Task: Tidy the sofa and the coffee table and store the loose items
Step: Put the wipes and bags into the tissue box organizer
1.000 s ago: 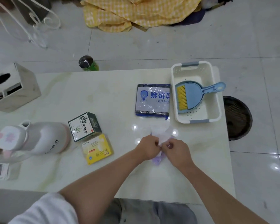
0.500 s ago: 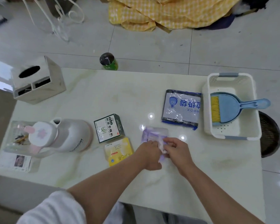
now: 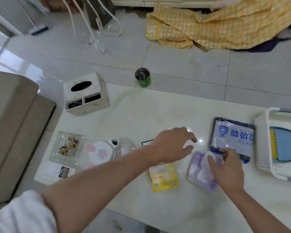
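On the pale marble coffee table [image 3: 141, 111], nearest the front edge, the right hand [image 3: 228, 170] rests on a purple packet [image 3: 198, 172], its fingertips pinching a white flap at the packet's far end. Just to the left of the packet lies a yellow packet [image 3: 163, 177], flat on the surface and partly under the left forearm. The left hand [image 3: 171, 145] hovers above the table a little farther in, fingers spread and relaxed, holding nothing. Under that wrist a corner of a dark green box [image 3: 147, 142] shows; the rest is hidden.

Toward the left edge stand a white jug [image 3: 123, 147] with a flowered lid, a clear glass dish [image 3: 67, 148] with small yellow and dark bits in it, and a printed card [image 3: 55, 172] lying beside the dish at the front left corner. Beyond the right hand lies a blue and silver pack of bags [image 3: 234, 137], and at the right edge a white basket [image 3: 265, 148] holds a blue dustpan [image 3: 286, 145] with a yellow-bristled brush.

At the far left corner sits a marble-patterned tissue box [image 3: 86, 93]. Just past the far edge a green bottle [image 3: 142, 78] with a dark cap stands on the tiled floor. Farther off, a yellow checked cloth [image 3: 217, 27] lies crumpled on the floor.
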Action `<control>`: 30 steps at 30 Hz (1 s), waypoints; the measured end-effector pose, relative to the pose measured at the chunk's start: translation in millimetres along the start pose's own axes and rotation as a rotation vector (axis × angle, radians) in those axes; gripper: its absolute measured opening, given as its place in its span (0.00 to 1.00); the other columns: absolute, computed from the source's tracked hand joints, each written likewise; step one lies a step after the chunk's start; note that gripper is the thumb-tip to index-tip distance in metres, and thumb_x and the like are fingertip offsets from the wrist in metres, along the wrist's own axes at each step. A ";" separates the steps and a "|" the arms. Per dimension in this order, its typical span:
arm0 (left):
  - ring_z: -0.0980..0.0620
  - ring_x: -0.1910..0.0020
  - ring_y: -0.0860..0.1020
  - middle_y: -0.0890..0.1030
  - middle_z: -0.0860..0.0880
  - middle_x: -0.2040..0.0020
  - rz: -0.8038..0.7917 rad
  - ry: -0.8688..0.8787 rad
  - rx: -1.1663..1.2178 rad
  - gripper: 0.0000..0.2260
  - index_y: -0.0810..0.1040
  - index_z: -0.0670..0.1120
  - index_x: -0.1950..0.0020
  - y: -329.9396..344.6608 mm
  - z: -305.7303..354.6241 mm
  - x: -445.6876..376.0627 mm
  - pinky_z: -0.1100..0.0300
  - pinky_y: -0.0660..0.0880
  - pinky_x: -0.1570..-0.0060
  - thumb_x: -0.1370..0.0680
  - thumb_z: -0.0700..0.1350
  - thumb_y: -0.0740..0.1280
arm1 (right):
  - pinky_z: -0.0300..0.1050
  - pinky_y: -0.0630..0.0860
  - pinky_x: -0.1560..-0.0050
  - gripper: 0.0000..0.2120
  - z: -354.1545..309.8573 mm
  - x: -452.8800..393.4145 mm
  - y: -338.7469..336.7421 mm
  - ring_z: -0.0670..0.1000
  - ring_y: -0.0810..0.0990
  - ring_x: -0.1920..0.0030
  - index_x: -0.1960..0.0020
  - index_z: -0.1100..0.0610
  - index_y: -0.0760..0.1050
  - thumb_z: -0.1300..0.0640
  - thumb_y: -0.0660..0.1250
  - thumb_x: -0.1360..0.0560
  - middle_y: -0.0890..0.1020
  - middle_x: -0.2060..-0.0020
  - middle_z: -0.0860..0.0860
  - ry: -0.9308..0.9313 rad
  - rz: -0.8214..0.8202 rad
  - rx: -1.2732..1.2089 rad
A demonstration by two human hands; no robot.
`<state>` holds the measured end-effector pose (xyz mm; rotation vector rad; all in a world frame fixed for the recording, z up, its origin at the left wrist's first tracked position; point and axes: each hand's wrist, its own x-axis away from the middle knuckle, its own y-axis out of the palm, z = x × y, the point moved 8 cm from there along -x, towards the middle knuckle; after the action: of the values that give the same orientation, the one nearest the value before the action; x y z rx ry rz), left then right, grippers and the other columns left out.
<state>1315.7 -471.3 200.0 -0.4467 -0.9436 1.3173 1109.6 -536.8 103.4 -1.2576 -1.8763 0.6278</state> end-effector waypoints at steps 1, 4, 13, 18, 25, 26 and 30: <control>0.52 0.42 0.76 0.77 0.52 0.40 0.062 -0.019 0.009 0.13 0.76 0.55 0.37 -27.8 -10.2 -3.5 0.54 0.73 0.44 0.21 0.52 0.63 | 0.52 0.75 0.51 0.17 -9.1 -0.7 -1.7 0.56 0.76 0.50 0.45 0.55 0.72 0.51 0.74 0.28 0.76 0.52 0.52 -0.038 0.005 0.007; 0.53 0.45 0.78 0.78 0.54 0.43 0.192 -0.159 -0.041 0.12 0.77 0.56 0.39 -112.3 -76.1 -3.4 0.55 0.74 0.46 0.21 0.53 0.63 | 0.51 0.74 0.47 0.16 -59.5 -4.1 17.7 0.54 0.76 0.47 0.41 0.57 0.75 0.55 0.72 0.26 0.76 0.49 0.53 -0.110 -0.052 -0.019; 0.44 0.37 0.74 0.75 0.46 0.35 0.078 -0.608 -0.251 0.19 0.73 0.50 0.32 -148.0 -305.0 58.9 0.49 0.73 0.41 0.22 0.51 0.64 | 0.41 0.70 0.47 0.11 -226.7 -19.7 142.9 0.47 0.76 0.49 0.42 0.52 0.77 0.52 0.70 0.24 0.77 0.49 0.50 -0.361 -0.343 -0.061; 0.38 0.34 0.69 0.71 0.40 0.34 0.015 -0.751 -0.321 0.23 0.68 0.44 0.29 -128.3 -381.8 73.8 0.44 0.69 0.40 0.24 0.49 0.65 | 0.40 0.69 0.43 0.15 -246.6 -13.9 201.5 0.44 0.74 0.44 0.38 0.47 0.77 0.47 0.69 0.24 0.76 0.44 0.47 -0.363 -0.495 -0.023; 0.38 0.42 0.75 0.76 0.43 0.42 0.091 -0.695 -0.444 0.19 0.68 0.50 0.35 -115.2 -405.4 61.6 0.47 0.69 0.51 0.25 0.38 0.62 | 0.58 0.61 0.28 0.22 -177.5 -16.0 199.0 0.56 0.69 0.31 0.34 0.45 0.73 0.42 0.67 0.26 0.72 0.33 0.51 -0.173 -0.435 0.364; 0.39 0.44 0.76 0.77 0.43 0.43 0.100 -0.683 -0.430 0.18 0.69 0.50 0.36 -116.6 -405.4 58.3 0.49 0.69 0.54 0.25 0.37 0.61 | 0.55 0.65 0.32 0.24 -164.3 -14.6 195.5 0.57 0.70 0.33 0.32 0.46 0.72 0.42 0.68 0.26 0.70 0.31 0.52 -0.089 -0.451 0.319; 0.39 0.48 0.79 0.80 0.44 0.46 0.097 -0.580 -0.450 0.19 0.72 0.53 0.39 -119.1 -380.6 36.4 0.52 0.73 0.59 0.26 0.37 0.60 | 0.42 0.67 0.46 0.26 -133.5 -0.8 197.4 0.54 0.76 0.41 0.31 0.49 0.70 0.44 0.70 0.26 0.73 0.34 0.55 0.018 -0.587 0.121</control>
<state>1688.0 -380.2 83.8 -0.4625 -1.7397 1.3460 1325.0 -463.2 32.5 -0.5811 -2.0258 0.3984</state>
